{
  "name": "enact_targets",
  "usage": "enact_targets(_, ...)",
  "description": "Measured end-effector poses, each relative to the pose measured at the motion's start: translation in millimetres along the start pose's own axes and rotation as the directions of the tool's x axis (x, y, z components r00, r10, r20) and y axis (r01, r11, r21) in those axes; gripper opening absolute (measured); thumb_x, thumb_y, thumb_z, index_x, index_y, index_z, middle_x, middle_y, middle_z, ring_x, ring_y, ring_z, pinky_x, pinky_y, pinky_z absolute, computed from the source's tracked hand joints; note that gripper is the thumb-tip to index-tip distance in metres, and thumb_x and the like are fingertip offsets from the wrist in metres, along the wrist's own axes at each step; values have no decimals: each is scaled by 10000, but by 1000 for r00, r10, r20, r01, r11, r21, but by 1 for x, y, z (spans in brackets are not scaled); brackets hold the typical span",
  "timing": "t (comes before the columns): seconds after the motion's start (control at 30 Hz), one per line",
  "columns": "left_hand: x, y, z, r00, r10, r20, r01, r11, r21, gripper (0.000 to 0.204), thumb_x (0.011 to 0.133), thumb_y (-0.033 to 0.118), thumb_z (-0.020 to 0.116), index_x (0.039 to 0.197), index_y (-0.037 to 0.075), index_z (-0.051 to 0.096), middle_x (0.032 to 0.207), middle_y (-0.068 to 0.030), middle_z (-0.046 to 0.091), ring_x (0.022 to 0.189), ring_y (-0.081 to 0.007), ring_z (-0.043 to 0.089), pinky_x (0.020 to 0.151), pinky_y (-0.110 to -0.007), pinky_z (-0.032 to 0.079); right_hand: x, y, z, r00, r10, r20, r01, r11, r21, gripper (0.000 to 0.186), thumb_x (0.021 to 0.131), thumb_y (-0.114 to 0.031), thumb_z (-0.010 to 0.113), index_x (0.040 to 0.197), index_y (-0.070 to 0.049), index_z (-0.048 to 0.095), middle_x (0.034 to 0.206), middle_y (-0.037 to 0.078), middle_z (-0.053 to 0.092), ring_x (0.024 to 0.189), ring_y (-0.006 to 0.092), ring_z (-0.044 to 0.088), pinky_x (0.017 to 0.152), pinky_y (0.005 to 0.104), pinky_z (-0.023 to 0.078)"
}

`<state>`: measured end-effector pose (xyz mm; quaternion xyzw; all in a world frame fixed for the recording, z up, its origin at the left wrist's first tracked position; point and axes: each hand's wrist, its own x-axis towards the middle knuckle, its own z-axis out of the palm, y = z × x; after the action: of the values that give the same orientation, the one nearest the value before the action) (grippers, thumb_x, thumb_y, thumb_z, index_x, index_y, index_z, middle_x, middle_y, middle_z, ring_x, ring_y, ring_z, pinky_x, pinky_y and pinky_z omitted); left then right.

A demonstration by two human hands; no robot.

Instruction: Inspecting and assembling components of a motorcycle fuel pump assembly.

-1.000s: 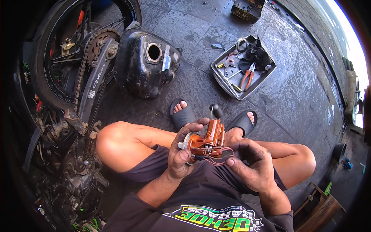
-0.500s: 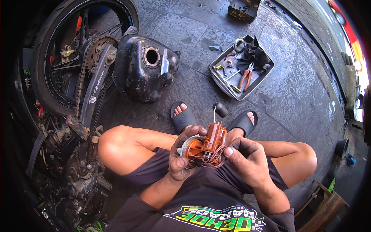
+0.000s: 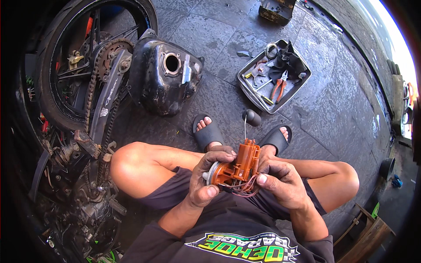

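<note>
Over my lap I hold a fuel pump (image 3: 244, 163) of orange-brown plastic. My left hand (image 3: 205, 177) is closed round its grey round flange (image 3: 210, 174). On the other side, the thumb and fingers of my right hand (image 3: 283, 179) pinch at the pump's lower edge, by a bundle of thin reddish-brown wires (image 3: 244, 187). Whether the right fingertips grip a wire or the plastic is hard to see. A black float (image 3: 252, 118) sticks out beyond the pump's far end on a thin metal rod.
At the left stands a partly stripped motorcycle with its wheel (image 3: 52, 94) and chain. Beside it rests a black fuel tank (image 3: 164, 94) with a round opening. A grey tray (image 3: 242, 79) holds pliers (image 3: 279, 87) and other tools. A wooden stool (image 3: 370, 239) is at lower right.
The pump has been turned in my hands, so its flange now shows more edge-on. The float has swung slightly and sits a little higher and to the right.
</note>
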<state>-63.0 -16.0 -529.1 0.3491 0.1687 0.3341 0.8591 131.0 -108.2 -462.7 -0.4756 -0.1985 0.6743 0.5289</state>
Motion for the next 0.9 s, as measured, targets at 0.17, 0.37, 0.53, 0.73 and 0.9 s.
enact_targets(0.17,2,9,3,998,-50,35,50,999,7,640,811,283,698,1330,-49,528,1329,-158,493,1301,-265,514,1153,-428,391,-5,-2,-3,998,41,-38,-43,997,-67,210,1012,-169,647,913,17,654,867,31,639,844,72,570,746,248,480)
enact_targets(0.37,5,5,2,1000,10,-11,-8,980,199,567,815,114,596,1345,-57,488,1305,-154,522,1261,-231,520,1120,-409,420,-9,-8,1,964,-242,-111,152,843,-515,126,913,-83,706,870,7,629,841,76,627,802,160,599,739,307,495)
enact_targets(0.53,5,12,12,1000,13,11,-16,952,306,606,813,137,600,1367,-38,426,1266,-199,557,1275,-258,523,1118,-420,430,0,-19,12,892,-452,-16,272,565,-779,94,834,-9,728,883,-3,647,842,102,625,760,215,620,693,310,495)
enact_targets(0.73,12,23,17,958,188,215,-284,722,631,676,688,15,533,1357,-62,472,1204,-211,570,1105,-280,612,989,-406,501,7,-31,21,952,-302,-48,136,557,-820,156,812,-46,785,887,0,656,819,135,620,781,320,587,685,406,508)
enact_targets(0.9,16,15,16,919,338,204,-387,676,627,645,717,97,864,1259,-27,537,1017,-152,622,914,-239,642,837,-379,532,10,-28,27,954,-299,-34,139,538,-831,156,826,-50,790,841,17,651,780,92,626,662,166,609,582,295,466)
